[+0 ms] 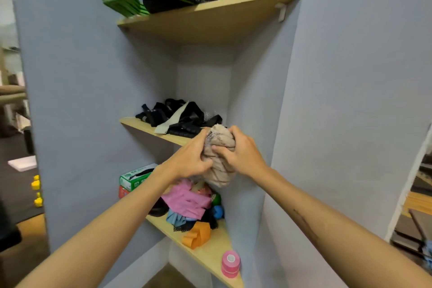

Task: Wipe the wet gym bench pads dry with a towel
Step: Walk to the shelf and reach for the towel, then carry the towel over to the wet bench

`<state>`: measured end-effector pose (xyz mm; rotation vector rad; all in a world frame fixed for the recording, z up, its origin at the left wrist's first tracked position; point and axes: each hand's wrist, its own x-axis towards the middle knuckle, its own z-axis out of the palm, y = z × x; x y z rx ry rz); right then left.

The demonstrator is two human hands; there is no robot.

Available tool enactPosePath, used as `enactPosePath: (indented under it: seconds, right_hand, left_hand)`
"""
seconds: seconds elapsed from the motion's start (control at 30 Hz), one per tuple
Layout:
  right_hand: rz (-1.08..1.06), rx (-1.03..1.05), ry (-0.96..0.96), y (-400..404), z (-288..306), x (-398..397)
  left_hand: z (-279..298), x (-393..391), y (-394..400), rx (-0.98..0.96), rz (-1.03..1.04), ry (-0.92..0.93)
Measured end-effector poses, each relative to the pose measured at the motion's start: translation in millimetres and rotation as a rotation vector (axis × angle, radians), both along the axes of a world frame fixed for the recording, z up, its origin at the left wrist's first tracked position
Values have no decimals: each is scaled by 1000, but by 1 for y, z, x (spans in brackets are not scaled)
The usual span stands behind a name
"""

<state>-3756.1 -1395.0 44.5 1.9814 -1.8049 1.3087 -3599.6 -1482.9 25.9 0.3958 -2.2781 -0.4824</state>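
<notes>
Head view: both hands grip a bunched beige cloth towel [219, 159] in front of corner shelves. Left hand [190, 159] has its fingers curled into the towel's left side; right hand [240, 154] clasps its right side. Behind lies a middle wooden shelf [145, 126] with black straps [180, 117]; below, pink fabric [187, 201] and a pink tape roll [230, 263].

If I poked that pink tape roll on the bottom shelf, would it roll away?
Probably not at first: the pink tape roll stands on its flat end near the shelf's front edge. Tipped onto its round side, it would likely roll and could drop off. It looks light.
</notes>
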Motion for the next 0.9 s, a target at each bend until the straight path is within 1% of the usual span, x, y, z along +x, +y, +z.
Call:
enactPosePath:
  seconds: [0.03, 0.1, 0.2, 0.27, 0.33, 0.37, 0.4, 0.43, 0.47, 0.53, 0.67, 0.8, 0.9]
  right_hand:
    - [17, -8, 28, 4, 0, 4]
    - [47, -24, 23, 11, 0, 9]
    - [122, -72, -111, 27, -1, 17]
    - [166, -44, -313, 41, -6, 27]
    - [286, 73, -640, 53, -18, 39]
    - [355, 133, -791, 56, -25, 48]
    - [391, 168, -869, 61, -32, 57]
    - [404, 174, -888, 65, -39, 65]
    - [402, 158, -868, 71, -44, 74]
    - [399, 115, -781, 83, -53, 91]
    - [466, 93, -627, 108, -61, 127]
    - [536, 88, -551, 129, -72, 179]
    - [632, 134, -516, 143, -85, 225]
  left_hand:
    - [0, 6, 7, 9, 3, -40]
    - [1, 17, 21, 11, 61, -43]
    - [2, 34, 48, 76, 178, 59]
    - [-2, 47, 67, 190, 199, 152]
    - [-11, 54, 90, 305, 204, 261]
    - [-16, 56, 105, 335, 242, 325]
    - [-20, 57, 119, 348, 303, 391]
    - [-25, 57, 135, 344, 400, 442]
    - [-30, 59, 148, 335, 504, 486]
    - [-41, 67, 171, 307, 664, 538]
    - [-57, 94, 206, 248, 899, 586]
    - [-75, 137, 238, 228, 1113, 625]
    - [-88, 176, 273, 242, 1213, 662]
